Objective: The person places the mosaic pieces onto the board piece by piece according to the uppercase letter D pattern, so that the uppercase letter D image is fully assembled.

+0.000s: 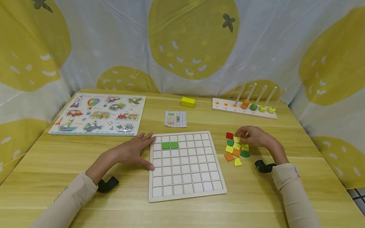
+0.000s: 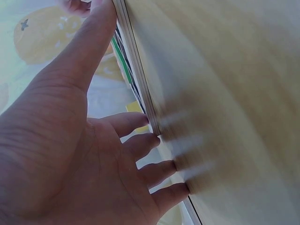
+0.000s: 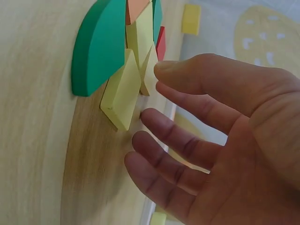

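Observation:
My left hand (image 1: 133, 151) rests, fingers spread, along the left edge of a square wooden grid board (image 1: 191, 198), thumb at its rim. In the left wrist view, the left hand's fingertips (image 2: 152, 140) meet the board's side and the table. Two green square tiles (image 1: 170, 145) sit side by side in the grid's upper left. Right of the board, my right hand (image 1: 253, 136) is over a loose cluster of tiles. Its thumb and index fingertips are right at a yellow tile (image 3: 148, 75), with the other fingers loosely bent. A green rounded tile (image 3: 98, 51) and a red tile (image 1: 230, 135) lie nearby.
A small patterned card (image 1: 175, 119) lies behind the board, with a yellow block (image 1: 188, 102) beyond it. At the back right stands a peg stand (image 1: 222, 105) with coloured rings. A vehicle picture puzzle (image 1: 99, 114) occupies the left. Orange tiles (image 1: 229, 157) lie at the cluster's front.

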A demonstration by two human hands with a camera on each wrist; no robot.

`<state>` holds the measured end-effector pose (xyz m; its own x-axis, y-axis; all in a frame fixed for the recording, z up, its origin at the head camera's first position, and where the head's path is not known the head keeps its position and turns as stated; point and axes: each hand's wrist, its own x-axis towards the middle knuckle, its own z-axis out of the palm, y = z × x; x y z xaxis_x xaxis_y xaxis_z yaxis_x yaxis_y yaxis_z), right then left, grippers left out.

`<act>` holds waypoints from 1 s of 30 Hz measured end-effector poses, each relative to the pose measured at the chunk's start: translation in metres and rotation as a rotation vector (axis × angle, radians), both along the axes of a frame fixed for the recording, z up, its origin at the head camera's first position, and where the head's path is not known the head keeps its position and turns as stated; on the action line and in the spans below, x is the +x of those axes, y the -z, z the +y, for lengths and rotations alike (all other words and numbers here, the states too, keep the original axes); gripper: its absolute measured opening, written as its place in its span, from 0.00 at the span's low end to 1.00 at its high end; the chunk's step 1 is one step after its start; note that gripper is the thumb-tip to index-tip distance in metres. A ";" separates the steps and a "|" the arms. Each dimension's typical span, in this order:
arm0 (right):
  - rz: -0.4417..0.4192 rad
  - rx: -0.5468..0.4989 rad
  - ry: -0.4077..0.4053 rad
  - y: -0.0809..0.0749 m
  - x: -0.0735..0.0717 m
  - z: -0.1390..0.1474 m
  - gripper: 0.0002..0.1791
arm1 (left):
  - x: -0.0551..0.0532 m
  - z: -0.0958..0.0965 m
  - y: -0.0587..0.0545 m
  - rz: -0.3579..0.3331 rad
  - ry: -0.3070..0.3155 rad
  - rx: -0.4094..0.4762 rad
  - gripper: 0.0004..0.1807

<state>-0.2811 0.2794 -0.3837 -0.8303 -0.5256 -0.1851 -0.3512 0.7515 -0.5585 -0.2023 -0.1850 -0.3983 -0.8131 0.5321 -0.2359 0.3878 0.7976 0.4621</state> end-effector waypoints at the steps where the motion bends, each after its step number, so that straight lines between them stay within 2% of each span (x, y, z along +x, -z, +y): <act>1: -0.007 -0.003 -0.001 0.002 0.000 0.001 0.14 | 0.001 0.000 0.001 -0.002 -0.001 0.001 0.62; 6: -0.017 -0.003 0.001 0.008 -0.002 0.000 0.14 | 0.003 -0.001 0.003 -0.007 -0.004 0.004 0.62; 12: 0.019 0.036 0.011 0.011 -0.005 -0.003 0.12 | 0.003 0.000 0.002 -0.004 -0.004 -0.004 0.62; 20: 0.058 0.081 0.041 0.006 -0.005 -0.002 0.13 | -0.001 0.001 0.000 0.003 0.006 -0.014 0.62; 26: 0.092 0.064 0.074 0.000 -0.004 -0.005 0.14 | -0.004 0.001 -0.001 -0.002 0.004 -0.009 0.62; 30: 0.108 0.017 0.038 -0.004 -0.002 -0.017 0.14 | -0.003 0.000 -0.001 -0.009 0.002 -0.012 0.63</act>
<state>-0.2827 0.2619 -0.3801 -0.8650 -0.4913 -0.1018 -0.3803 0.7743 -0.5057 -0.2057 -0.1854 -0.3978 -0.8098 0.5311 -0.2493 0.3855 0.8020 0.4562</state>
